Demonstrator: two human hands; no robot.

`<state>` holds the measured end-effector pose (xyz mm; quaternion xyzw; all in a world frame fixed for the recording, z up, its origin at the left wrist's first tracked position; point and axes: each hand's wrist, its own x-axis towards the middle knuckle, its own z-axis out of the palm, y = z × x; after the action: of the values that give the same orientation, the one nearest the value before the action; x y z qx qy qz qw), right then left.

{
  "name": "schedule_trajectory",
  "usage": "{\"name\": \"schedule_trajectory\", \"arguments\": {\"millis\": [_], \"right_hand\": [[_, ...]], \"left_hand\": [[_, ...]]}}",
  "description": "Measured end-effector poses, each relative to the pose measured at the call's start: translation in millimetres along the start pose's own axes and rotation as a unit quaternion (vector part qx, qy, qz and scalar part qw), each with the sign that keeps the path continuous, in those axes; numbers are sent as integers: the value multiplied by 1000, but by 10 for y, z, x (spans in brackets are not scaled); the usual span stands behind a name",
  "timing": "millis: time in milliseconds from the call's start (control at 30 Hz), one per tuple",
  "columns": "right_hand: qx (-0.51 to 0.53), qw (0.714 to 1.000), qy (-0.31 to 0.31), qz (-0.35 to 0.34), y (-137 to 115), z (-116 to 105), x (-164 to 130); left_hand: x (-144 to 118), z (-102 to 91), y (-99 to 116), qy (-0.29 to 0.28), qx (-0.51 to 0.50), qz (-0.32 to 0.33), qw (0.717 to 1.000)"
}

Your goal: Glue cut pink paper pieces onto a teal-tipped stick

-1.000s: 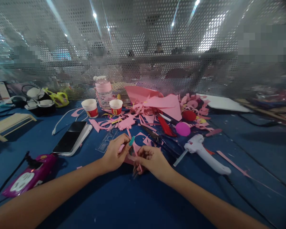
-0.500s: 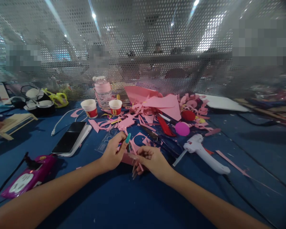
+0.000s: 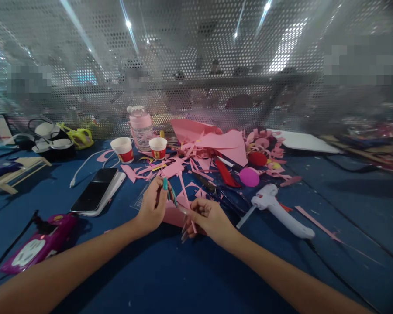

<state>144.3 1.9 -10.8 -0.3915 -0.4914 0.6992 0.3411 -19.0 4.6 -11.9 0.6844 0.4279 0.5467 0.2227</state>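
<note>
My left hand [image 3: 153, 205], with long teal nails, is curled, its thumb and index finger close together at the tips. Whatever may be between them is too small to make out. My right hand [image 3: 211, 220] pinches a narrow pink paper strip [image 3: 184, 192] between thumb and fingers, with the lower end sticking out below the thumb. Its long nails are pale. Just beneath both hands lies a larger pink paper piece [image 3: 173, 216]. A clear plastic stencil [image 3: 139, 198] is partly covered by my left hand.
Pink paper scraps [image 3: 175, 167] heap up behind my hands. A white glue gun [image 3: 278, 211] and a red-handled tool [image 3: 225, 173] lie to the right. On the left are a phone [image 3: 94, 189], a purple device [image 3: 36, 244] and two paper cups, one nearer [image 3: 123, 155].
My left hand has drawn slightly left, away from the right fingers, and its thumb has turned upright. My right hand stays almost in place with the strip.
</note>
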Motion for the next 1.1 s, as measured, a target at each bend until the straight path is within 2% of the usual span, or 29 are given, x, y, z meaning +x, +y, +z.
{"name": "schedule_trajectory", "arguments": {"millis": [67, 233, 400, 533, 600, 667, 733, 867, 1100], "right_hand": [[15, 1000, 0, -1, 6, -12, 7], [44, 999, -3, 4, 17, -26, 15], [63, 998, -8, 0, -4, -9, 10], [49, 999, -13, -9, 14, -12, 16], [34, 999, -14, -17, 39, -17, 24], [22, 999, -17, -28, 64, -18, 30], [5, 999, -19, -35, 76, -14, 30], [-33, 999, -16, -27, 60, 8, 12], [-53, 999, -5, -11, 28, 34, -12]], "left_hand": [[8, 1, -4, 19, -16, -33, 999], [21, -3, 4, 11, -13, -97, 995], [38, -12, -58, -11, 51, -124, 991], [50, -10, -98, 2, 49, -119, 992], [52, -2, -75, -26, 25, -118, 992], [51, 13, -32, -79, -22, -125, 989], [47, 32, 11, -119, -73, -153, 978], [37, 49, 37, -96, -70, -174, 978], [27, 21, 32, -74, -1, -131, 989]]}}
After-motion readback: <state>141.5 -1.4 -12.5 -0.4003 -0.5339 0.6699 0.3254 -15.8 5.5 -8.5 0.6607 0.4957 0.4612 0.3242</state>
